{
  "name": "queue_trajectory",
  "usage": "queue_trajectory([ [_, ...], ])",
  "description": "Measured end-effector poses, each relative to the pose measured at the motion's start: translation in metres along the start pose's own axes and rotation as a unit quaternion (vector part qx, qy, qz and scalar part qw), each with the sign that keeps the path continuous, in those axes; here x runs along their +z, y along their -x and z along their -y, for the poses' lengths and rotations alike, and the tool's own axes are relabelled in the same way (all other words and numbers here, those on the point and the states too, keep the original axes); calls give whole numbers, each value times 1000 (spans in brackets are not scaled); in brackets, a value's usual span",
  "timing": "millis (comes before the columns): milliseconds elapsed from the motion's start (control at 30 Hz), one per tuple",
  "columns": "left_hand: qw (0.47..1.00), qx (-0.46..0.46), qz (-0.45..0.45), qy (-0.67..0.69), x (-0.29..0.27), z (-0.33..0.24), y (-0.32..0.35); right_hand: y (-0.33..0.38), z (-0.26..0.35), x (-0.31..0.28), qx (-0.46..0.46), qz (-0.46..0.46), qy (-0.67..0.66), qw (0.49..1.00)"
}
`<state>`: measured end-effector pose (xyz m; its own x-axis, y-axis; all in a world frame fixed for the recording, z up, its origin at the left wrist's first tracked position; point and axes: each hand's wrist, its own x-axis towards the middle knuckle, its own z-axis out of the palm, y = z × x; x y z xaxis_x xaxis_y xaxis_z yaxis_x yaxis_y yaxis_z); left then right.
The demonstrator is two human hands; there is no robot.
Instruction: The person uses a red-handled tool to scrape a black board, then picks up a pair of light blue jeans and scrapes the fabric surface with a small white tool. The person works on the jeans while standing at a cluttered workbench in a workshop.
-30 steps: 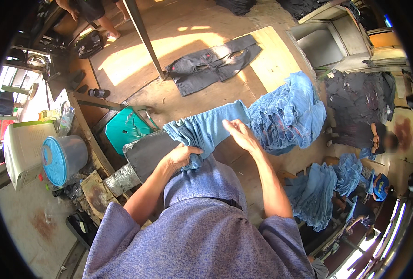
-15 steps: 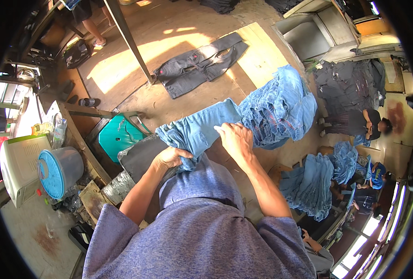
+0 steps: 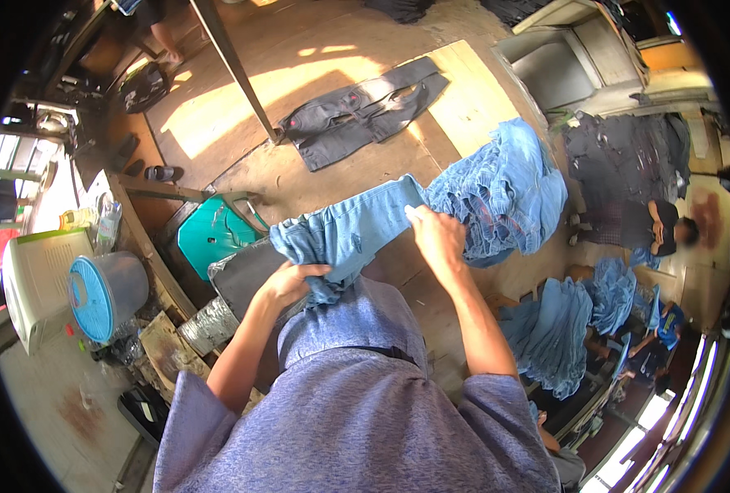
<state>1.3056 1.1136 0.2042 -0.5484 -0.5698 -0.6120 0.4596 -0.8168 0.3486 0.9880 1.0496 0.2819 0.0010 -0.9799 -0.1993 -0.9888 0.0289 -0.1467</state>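
Nearest, the left hand (image 3: 287, 283) has its fingers curled tight around one bunched end of light blue jeans (image 3: 344, 238) at the near edge of the wooden platform (image 3: 316, 82). The right hand (image 3: 435, 238) pinches the far end, fingers closed on the cloth. Just beyond sits a heap of blue jeans (image 3: 505, 193). A loose pinch might let the stretched denim sag and snag that heap, toppling it.

No packages, labels, signs or screens can be made out anywhere here.
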Motion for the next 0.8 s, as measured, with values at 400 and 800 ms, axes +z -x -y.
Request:
queue_trajectory([
  [400, 528, 334, -200, -755, 84, -10, -29, -42, -9, 39, -121, 148, -354, 915],
  [800, 553, 180, -204, -788, 52, -10, -34, -86, 38, 59, -179, 212, -214, 937],
])
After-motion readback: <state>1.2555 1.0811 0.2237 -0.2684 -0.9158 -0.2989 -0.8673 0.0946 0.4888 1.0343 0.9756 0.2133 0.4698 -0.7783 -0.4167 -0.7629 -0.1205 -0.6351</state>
